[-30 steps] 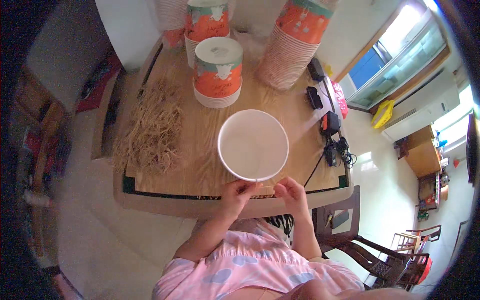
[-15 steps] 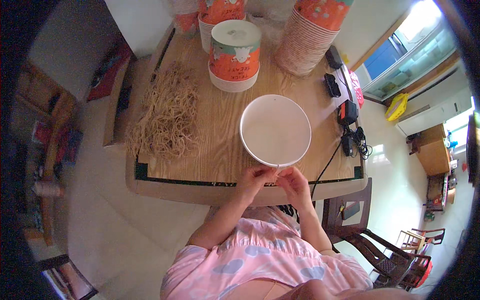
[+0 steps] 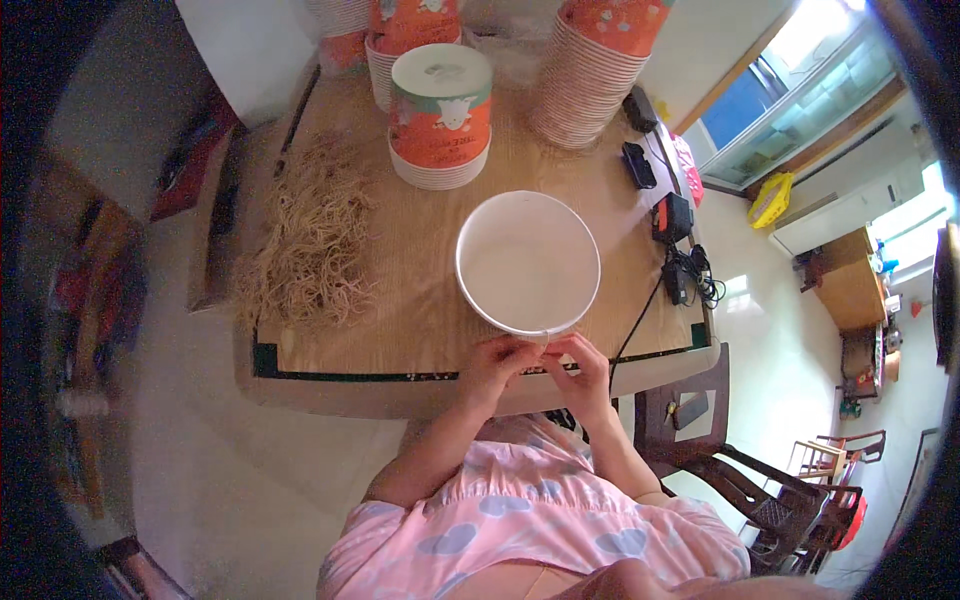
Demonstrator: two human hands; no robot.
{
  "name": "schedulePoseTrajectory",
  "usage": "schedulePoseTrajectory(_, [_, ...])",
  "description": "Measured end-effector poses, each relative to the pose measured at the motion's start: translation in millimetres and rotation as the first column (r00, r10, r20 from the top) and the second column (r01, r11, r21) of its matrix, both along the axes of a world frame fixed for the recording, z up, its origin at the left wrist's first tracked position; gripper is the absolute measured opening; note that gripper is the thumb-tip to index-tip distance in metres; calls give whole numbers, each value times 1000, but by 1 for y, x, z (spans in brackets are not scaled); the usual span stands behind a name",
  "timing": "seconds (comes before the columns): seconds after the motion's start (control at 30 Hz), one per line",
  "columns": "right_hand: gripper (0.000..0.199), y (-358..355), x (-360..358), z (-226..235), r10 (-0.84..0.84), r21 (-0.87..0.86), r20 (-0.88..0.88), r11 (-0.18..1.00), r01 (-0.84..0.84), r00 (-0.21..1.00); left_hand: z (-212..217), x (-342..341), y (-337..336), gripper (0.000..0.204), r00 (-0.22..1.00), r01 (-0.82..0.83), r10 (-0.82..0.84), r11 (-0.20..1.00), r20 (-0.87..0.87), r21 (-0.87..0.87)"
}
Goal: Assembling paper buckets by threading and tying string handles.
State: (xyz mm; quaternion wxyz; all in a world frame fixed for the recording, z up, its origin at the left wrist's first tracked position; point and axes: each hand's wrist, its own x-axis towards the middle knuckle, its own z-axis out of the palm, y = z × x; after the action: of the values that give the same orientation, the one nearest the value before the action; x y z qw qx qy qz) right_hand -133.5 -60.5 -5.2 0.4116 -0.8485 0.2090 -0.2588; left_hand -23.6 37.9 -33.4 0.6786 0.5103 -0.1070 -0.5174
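Hands first: left hand (image 3: 497, 362) and right hand (image 3: 583, 362) sit close together at the near rim of a white paper bowl (image 3: 527, 262), fingers pinched narrow on the lip or on something tiny right there. Bowl is upright on the wooden table (image 3: 400, 300), just past the fingertips. Looks to me like the step is fiddling with the rim edge; the next bit probably needs a steady pinch so the bowl doesn't tip. Left of the hands there's a heap of tan rubber bands (image 3: 310, 245), and beyond the bowl a capped printed tub (image 3: 440, 115) and stacked bowls (image 3: 595, 70). Honestly can't tell what's between the fingers, it's too small, and the stack tops are cut off.
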Motion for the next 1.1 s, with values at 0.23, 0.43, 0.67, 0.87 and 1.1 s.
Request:
schedulePoseTrajectory(0.23, [14,0,-3,-3,-38,42,26,998,37,999,1,-1,-1,22,999,-45,44,999,23,6])
schedulePoseTrajectory(0.43, [12,11,5,9,-103,244,59,966,86,993,11,-1,-1,20,998,-65,65,998,9,4])
schedulePoseTrajectory(0.67, [16,10,0,1,-50,105,146,994,35,988,7,-7,-2,15,993,-77,73,996,-89,-35])
schedulePoseTrajectory(0.87, [12,3,-5,0,-66,81,184,995,52,981,9,-3,1,15,999,-25,24,1000,-47,-18])
schedulePoseTrajectory(1.1, [20,-2,-8,-12,-174,208,179,969,136,968,2,-4,1,15,992,-14,4,997,-122,-75])
